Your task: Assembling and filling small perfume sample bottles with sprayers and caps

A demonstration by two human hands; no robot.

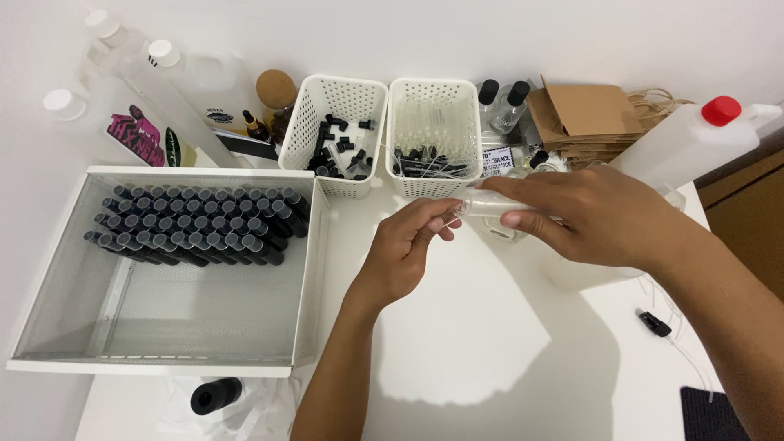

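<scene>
Head view: small clear vial (494,204) held level above the white table (457,343), just in front of the right-hand perforated basket (433,135). Right hand (596,216) fingers clamped round its body; left hand (404,253) fingertips pinched together at its open mouth, on something too thin to identify. Judgement: keep the vial steady, feed straight in.

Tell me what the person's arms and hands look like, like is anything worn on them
Both forearms are bare up to the frame's edge: no sleeves in view. The left hand and the right hand wear no gloves, and no rings, watch or bracelet show on the visible fingers or wrists. Fingernails are short and unpainted.
</scene>
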